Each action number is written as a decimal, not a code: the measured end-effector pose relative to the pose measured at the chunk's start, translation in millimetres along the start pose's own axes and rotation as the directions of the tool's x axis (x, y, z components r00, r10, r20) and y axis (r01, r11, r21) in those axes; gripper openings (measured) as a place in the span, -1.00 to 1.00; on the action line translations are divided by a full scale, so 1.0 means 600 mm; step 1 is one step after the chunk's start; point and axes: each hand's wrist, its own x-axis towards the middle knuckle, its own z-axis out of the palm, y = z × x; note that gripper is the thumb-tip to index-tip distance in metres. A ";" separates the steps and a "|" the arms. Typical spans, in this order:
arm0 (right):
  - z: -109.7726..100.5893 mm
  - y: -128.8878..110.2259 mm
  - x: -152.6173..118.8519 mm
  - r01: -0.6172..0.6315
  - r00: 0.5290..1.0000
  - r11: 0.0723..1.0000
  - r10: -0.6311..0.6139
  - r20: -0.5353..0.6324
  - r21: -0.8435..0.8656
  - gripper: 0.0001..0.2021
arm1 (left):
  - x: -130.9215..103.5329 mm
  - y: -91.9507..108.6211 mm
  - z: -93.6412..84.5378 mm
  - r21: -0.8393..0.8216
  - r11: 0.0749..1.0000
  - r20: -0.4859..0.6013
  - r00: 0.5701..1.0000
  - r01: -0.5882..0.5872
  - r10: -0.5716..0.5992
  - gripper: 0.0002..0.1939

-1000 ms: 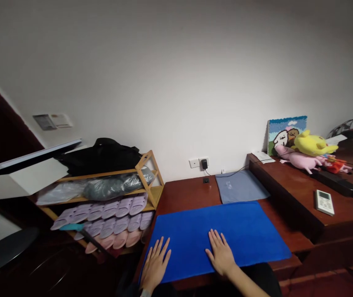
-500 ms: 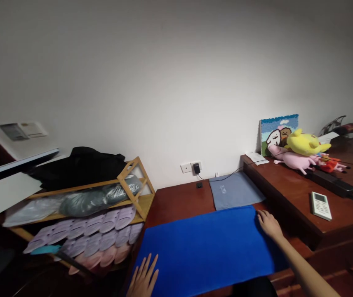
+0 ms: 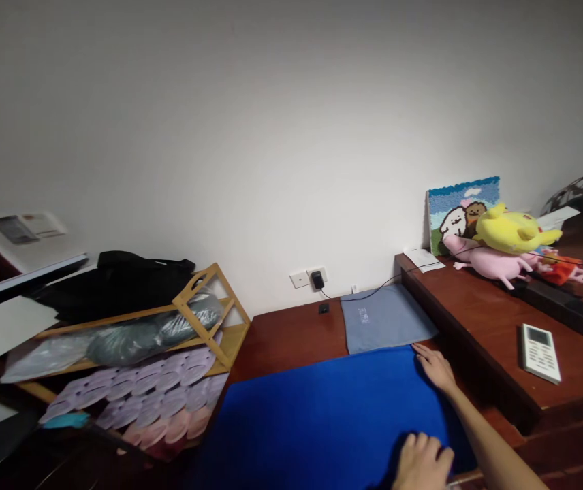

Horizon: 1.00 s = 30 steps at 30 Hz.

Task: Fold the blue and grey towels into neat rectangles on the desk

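Note:
A blue cloth [image 3: 322, 415] lies spread flat on the reddish-brown wooden desk [image 3: 286, 333]. At its far right corner, my right hand [image 3: 435, 371] has its fingers drawn together on the cloth's edge; the thumb is hidden. My left hand [image 3: 423, 464] is low in the view, over the near right part of the cloth. Its fingers are curled in and their tips cannot be seen, so what they grip, if anything, is hidden. A grey-blue cloth [image 3: 386, 320] lies flat just beyond the blue one.
Right of the cloths, a raised desk section [image 3: 480, 320] bears a white remote [image 3: 541, 352], plush toys [image 3: 519, 231] and a black power adapter [image 3: 562, 306]. A plug [image 3: 317, 279] with a thin cable sits in the wall. On the left stands a wooden rack [image 3: 238, 340] with lilac clogs [image 3: 169, 378].
My left hand has crossed from the cloth's near left side to its near right, and its fingers have curled. My right hand's fingers have shifted onto the far right corner.

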 end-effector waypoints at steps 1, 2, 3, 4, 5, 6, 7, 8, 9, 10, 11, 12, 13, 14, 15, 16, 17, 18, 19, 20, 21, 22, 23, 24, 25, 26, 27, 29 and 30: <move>-0.001 0.001 0.001 0.002 1.000 1.000 -0.002 0.008 0.015 -0.47 | 0.027 0.022 0.025 -0.026 0.999 0.027 0.999 0.024 -0.023 -0.64; -0.002 0.002 0.003 -0.001 1.000 0.999 0.000 0.014 0.040 -0.47 | 0.049 0.039 0.047 -0.046 0.997 0.028 0.997 0.068 -0.067 -0.66; -0.002 0.003 0.006 -0.011 1.000 0.997 0.009 0.018 0.070 -0.48 | 0.066 0.051 0.065 -0.062 0.990 0.016 0.992 0.126 -0.125 -0.65; -0.002 0.004 0.009 -0.026 1.000 0.995 0.024 0.020 0.099 -0.49 | 0.078 0.058 0.079 -0.077 0.979 -0.002 0.982 0.188 -0.189 -0.64; -0.002 0.005 0.014 -0.049 0.999 0.992 0.047 0.020 0.120 -0.50 | 0.086 0.063 0.090 -0.090 0.963 -0.016 0.967 0.253 -0.255 -0.63; -0.002 0.004 0.020 -0.082 0.997 0.988 0.080 0.022 0.132 -0.51 | 0.090 0.066 0.098 -0.101 0.944 -0.021 0.948 0.313 -0.317 -0.63; -0.001 0.003 0.027 -0.124 0.992 0.983 0.121 0.027 0.133 -0.51 | 0.093 0.067 0.105 -0.108 0.923 -0.017 0.928 0.369 -0.372 -0.63; -0.001 0.000 0.034 -0.171 0.985 0.977 0.169 0.032 0.126 -0.51 | 0.093 0.066 0.110 -0.114 0.905 -0.006 0.911 0.410 -0.413 -0.65; 0.000 -0.004 0.041 -0.222 0.975 0.968 0.219 0.036 0.114 -0.50 | 0.092 0.065 0.113 -0.122 0.891 0.007 0.898 0.438 -0.440 -0.66; 0.002 -0.010 0.047 -0.273 0.962 0.957 0.271 0.035 0.103 -0.50 | 0.091 0.063 0.116 -0.136 0.881 0.019 0.891 0.452 -0.454 -0.68; 0.003 -0.017 0.052 -0.319 0.948 0.943 0.317 0.029 0.094 -0.51 | 0.089 0.060 0.117 -0.157 0.869 0.028 0.882 0.469 -0.471 -0.70; 0.004 -0.024 0.056 -0.356 0.935 0.931 0.355 0.018 0.086 -0.51 | 0.086 0.057 0.118 -0.182 0.854 0.034 0.871 0.488 -0.490 -0.71; 0.005 -0.032 0.058 -0.385 0.922 0.919 0.386 0.004 0.080 -0.52 | 0.083 0.054 0.117 -0.204 0.832 0.037 0.853 0.516 -0.520 -0.70; 0.005 -0.040 0.058 -0.408 0.912 0.910 0.410 -0.010 0.077 -0.52 | 0.079 0.051 0.114 -0.218 0.806 0.039 0.830 0.551 -0.557 -0.70; 0.003 -0.047 0.057 -0.424 0.904 0.902 0.427 -0.021 0.077 -0.53 | 0.074 0.047 0.110 -0.219 0.781 0.047 0.806 0.584 -0.590 -0.70; 0.001 -0.053 0.055 -0.435 0.898 0.897 0.438 -0.026 0.080 -0.54 | 0.068 0.044 0.103 -0.211 0.768 0.055 0.791 0.605 -0.609 -0.69; -0.004 -0.059 0.052 -0.439 0.896 0.894 0.442 -0.025 0.088 -0.56 | 0.059 0.041 0.094 -0.200 0.770 0.057 0.792 0.606 -0.608 -0.70; -0.010 -0.064 0.050 -0.435 0.898 0.895 0.439 -0.018 0.102 -0.59 | 0.048 0.038 0.082 -0.203 0.786 0.056 0.808 0.584 -0.586 -0.72; -0.018 -0.070 0.048 -0.424 0.904 0.898 0.428 -0.011 0.120 -0.61 | 0.036 0.036 0.066 -0.222 0.803 0.046 0.828 0.554 -0.559 -0.75; -0.026 -0.076 0.046 -0.405 0.912 0.903 0.409 -0.003 0.143 -0.63 | 0.021 0.033 0.048 -0.259 0.816 0.023 0.848 0.517 -0.530 -0.77; -0.036 -0.085 0.045 -0.377 0.924 0.910 0.383 0.001 0.169 -0.65 | 0.006 0.031 0.026 -0.307 0.819 -0.006 0.859 0.486 -0.512 -0.79; -0.047 -0.095 0.045 -0.341 0.937 0.919 0.348 0.000 0.198 -0.67 | -0.011 0.027 0.001 -0.357 0.808 -0.030 0.859 0.469 -0.511 -0.79; -0.057 -0.110 0.045 -0.298 0.952 0.927 0.308 -0.005 0.227 -0.68 | -0.029 0.023 -0.027 -0.401 0.785 -0.042 0.846 0.473 -0.531 -0.79; -0.067 -0.127 0.047 -0.250 0.965 0.934 0.261 -0.010 0.256 -0.68 | -0.048 0.017 -0.058 -0.436 0.753 -0.045 0.824 0.492 -0.565 -0.80; -0.075 -0.150 0.050 -0.197 0.978 0.938 0.209 -0.013 0.285 -0.67 | -0.068 0.009 -0.091 -0.467 0.719 -0.045 0.798 0.515 -0.601 -0.82; -0.081 -0.176 0.054 -0.141 0.988 0.939 0.152 -0.010 0.315 -0.65 | -0.090 -0.001 -0.125 -0.496 0.681 -0.041 0.770 0.538 -0.637 -0.85; -0.085 -0.207 0.059 -0.086 0.996 0.935 0.092 -0.001 0.343 -0.62 | -0.114 -0.012 -0.159 -0.529 0.644 -0.047 0.739 0.552 -0.672 -0.88; -0.083 -0.280 0.070 0.023 0.999 0.919 -0.039 0.033 0.394 -0.58 | -0.167 -0.040 -0.225 -0.616 0.585 -0.088 0.691 0.528 -0.717 -0.92; -0.077 -0.322 0.075 0.075 0.993 0.907 -0.107 0.055 0.414 -0.57 | -0.196 -0.056 -0.255 -0.666 0.559 -0.118 0.671 0.494 -0.732 -0.92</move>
